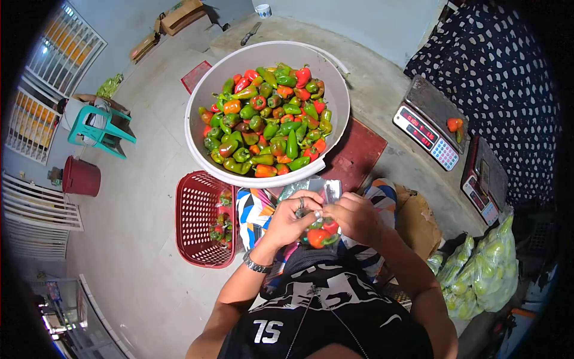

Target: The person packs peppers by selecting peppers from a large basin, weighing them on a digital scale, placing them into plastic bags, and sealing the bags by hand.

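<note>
My left hand and my right hand meet above my lap, their fingers closed on the gathered top of a small clear plastic bag. Red and green peppers show through the plastic below my fingers. A ring is on the left hand and a metal watch on that wrist. Just beyond the hands stands a big whitish tub holding many red, green and orange peppers. To the left of my legs, a dark red perforated basket contains a few bagged peppers.
Two digital scales, one with an orange-red pepper on its plate and another nearer, are at right. Large bags of green produce lie below them. A teal plastic chair and a red bucket stand far left. A knife lies behind the tub.
</note>
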`<state>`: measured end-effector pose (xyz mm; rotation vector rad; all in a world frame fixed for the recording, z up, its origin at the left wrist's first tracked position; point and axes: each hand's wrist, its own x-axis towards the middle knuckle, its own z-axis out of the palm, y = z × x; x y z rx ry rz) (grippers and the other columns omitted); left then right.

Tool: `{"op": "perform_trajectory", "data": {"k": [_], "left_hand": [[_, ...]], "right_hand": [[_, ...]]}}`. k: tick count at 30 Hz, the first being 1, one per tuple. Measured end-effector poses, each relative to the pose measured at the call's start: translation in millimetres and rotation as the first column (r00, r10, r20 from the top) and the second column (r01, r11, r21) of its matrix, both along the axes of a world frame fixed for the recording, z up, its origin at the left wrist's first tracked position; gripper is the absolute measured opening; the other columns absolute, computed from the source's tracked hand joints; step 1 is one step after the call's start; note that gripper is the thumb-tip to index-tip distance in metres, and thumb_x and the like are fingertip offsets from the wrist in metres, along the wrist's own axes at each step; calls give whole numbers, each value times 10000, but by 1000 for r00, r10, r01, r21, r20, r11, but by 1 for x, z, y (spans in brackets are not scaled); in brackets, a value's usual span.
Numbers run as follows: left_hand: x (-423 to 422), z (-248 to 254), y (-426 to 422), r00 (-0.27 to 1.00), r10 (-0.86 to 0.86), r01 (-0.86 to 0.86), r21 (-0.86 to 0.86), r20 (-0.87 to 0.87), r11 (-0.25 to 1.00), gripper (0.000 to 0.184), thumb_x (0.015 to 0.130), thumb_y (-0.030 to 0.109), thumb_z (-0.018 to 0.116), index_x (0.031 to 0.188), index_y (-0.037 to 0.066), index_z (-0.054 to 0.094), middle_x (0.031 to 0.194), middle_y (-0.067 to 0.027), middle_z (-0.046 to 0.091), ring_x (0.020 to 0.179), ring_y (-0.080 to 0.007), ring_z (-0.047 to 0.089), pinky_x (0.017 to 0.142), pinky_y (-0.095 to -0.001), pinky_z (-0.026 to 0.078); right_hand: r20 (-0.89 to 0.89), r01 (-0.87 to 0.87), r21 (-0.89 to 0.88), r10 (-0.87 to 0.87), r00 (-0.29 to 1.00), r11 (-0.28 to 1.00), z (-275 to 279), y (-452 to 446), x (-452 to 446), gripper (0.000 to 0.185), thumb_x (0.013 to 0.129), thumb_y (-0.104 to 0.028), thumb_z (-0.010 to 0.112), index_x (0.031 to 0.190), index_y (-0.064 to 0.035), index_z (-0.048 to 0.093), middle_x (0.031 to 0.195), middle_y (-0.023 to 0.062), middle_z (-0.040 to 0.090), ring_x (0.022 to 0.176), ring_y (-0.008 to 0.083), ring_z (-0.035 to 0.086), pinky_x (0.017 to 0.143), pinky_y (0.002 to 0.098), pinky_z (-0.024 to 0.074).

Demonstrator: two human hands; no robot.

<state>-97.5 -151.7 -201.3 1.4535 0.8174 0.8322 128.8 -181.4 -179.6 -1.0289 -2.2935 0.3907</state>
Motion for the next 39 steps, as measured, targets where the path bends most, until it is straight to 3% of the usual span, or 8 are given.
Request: {"op": "perform_trajectory", "data": {"k": [6, 9, 11, 12, 16, 22, 28, 39], "left_hand": [[9, 8, -13, 975, 184, -138, 308, -126, 941, 148, 836, -42, 694, 973, -13, 745, 1126, -122, 717, 1061, -272, 686, 979, -377, 510], [8, 6, -10, 975, 134, -66, 348, -175, 935, 170, 855, -15, 693, 1021, 5, 726, 1142, -139, 703, 1090, -314, 679, 974, -394, 517], [6, -2, -9, 978, 98, -53, 237, -182, 970, 187, 862, -23, 654, 1042, -6, 704, 1169, -142, 674, 1106, -286, 659, 990, -376, 491], [6, -9, -9, 984, 74, -49, 155, -160, 987, 188, 860, -31, 642, 1039, -15, 699, 1179, -131, 665, 1127, -257, 643, 1012, -362, 471], [4, -23, -8, 999, -29, 34, -180, 27, 983, 123, 905, -32, 623, 998, -30, 703, 1205, -104, 642, 1156, -194, 594, 1035, -329, 431], [6, -21, -12, 990, 128, -118, -143, 63, 983, 128, 918, -47, 666, 1019, -14, 737, 1127, -89, 696, 1067, -202, 649, 973, -317, 484], [6, -25, -14, 982, 183, -172, 216, -34, 961, 198, 891, -60, 667, 1058, 12, 747, 1078, -123, 741, 1014, -255, 705, 945, -362, 533], [30, -54, -15, 909, 244, -135, 314, -337, 940, 114, 915, 38, 622, 987, -45, 651, 975, -207, 682, 893, -375, 675, 823, -437, 538]], "right_hand": [[-365, -186, -918, -563, 742, 351, -13, 0, -11, 262, 1005, -246, 629, 997, 9, 687, 747, 127, 667, 665, 151, 622, 657, 336, 502], [-295, -174, -946, -505, 811, 274, -10, 0, -4, 265, 967, -245, 673, 1055, 5, 684, 889, 148, 696, 786, 199, 668, 752, 355, 534], [-255, 178, -458, -320, 912, 871, -2, -6, -21, 249, 935, -183, 678, 1106, -1, 676, 998, 137, 690, 878, 231, 666, 818, 372, 536], [-169, 262, -41, -265, 949, 964, 1, -9, -25, 259, 919, -153, 681, 1131, -4, 672, 1052, 131, 687, 924, 247, 666, 850, 380, 537], [-17, -25, 50, 26, 1000, 998, -13, -7, -8, 325, 859, -43, 661, 1183, -58, 671, 1117, 81, 682, 998, 269, 653, 886, 406, 535], [-136, 192, -6, -192, 972, 981, -17, -7, -18, 129, 889, -85, 687, 1002, -35, 722, 950, 94, 711, 852, 234, 678, 772, 371, 552], [-312, 96, -779, -516, 798, 619, -28, -9, -27, 248, 983, -201, 695, 916, 37, 699, 747, 171, 715, 667, 151, 688, 623, 307, 510], [-350, 350, -568, -603, 717, 745, -58, -28, -27, 126, 906, -75, 734, 983, 16, 693, 920, 175, 714, 787, 235, 733, 672, 362, 557]]}}
